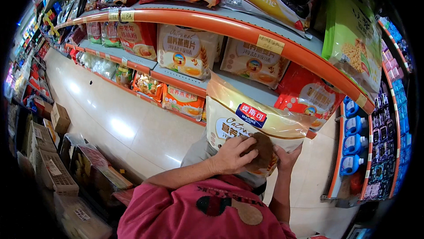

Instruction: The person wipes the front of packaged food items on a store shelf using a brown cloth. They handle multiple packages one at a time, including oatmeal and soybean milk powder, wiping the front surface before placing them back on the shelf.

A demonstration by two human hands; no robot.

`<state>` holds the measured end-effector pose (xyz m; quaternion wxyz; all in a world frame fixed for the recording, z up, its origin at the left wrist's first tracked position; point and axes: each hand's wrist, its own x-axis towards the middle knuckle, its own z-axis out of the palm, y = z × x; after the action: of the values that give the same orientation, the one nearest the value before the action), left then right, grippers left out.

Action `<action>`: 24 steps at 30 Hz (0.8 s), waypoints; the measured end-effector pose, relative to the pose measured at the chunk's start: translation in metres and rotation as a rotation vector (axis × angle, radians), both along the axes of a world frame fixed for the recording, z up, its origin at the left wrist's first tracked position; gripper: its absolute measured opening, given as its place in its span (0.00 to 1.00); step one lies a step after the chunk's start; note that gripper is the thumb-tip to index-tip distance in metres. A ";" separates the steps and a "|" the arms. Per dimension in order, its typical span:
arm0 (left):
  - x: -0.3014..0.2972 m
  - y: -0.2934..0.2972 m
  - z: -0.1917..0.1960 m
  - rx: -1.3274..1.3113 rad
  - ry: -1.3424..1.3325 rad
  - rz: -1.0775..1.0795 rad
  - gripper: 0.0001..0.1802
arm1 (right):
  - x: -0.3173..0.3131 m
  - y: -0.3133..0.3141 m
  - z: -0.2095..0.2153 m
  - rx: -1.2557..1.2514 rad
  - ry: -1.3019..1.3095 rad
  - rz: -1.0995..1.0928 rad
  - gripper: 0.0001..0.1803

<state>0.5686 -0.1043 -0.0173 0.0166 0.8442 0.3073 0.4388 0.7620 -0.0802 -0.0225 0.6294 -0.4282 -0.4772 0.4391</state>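
We have a cream-and-gold bag [260,126] tilted before the orange-edged shelves [207,20], our right hand [288,156] clamped on its lower right side. Our left hand [236,154] curls against its front; whether that grip clamps anything, we cannot tell.

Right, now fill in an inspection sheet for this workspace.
Surface: grey shelf with an orange front edge, stocked with packaged goods.
Job's things: cream-and-gold bag, held in front of the shelving; a brown patch on its front is unclear.
Clutter: cardboard box and perforated plastic crate at the left.
Hands: left hand on the bag's front, fingers bent; right hand gripping its lower right side.
Cables: nothing seen.
Surroundings: pale, shiny floor; blue bottles shelved at the right.
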 end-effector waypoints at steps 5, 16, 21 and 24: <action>-0.026 0.025 -0.018 -0.001 -0.239 0.202 0.22 | -0.004 0.005 0.002 0.011 0.000 0.001 0.44; -0.098 0.030 -0.058 -0.940 -1.259 0.489 0.24 | -0.002 0.003 -0.006 0.034 0.019 -0.026 0.44; -0.086 0.022 -0.033 -0.794 -1.201 0.523 0.23 | -0.004 0.008 -0.005 -0.012 0.032 -0.019 0.43; -0.075 0.030 -0.020 -0.652 -1.177 0.529 0.24 | -0.004 0.010 -0.004 0.007 0.040 0.000 0.43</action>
<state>0.4934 -0.0747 -0.0376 0.3236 0.3176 0.5569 0.6959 0.7583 -0.0703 -0.0260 0.6402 -0.4174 -0.4660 0.4458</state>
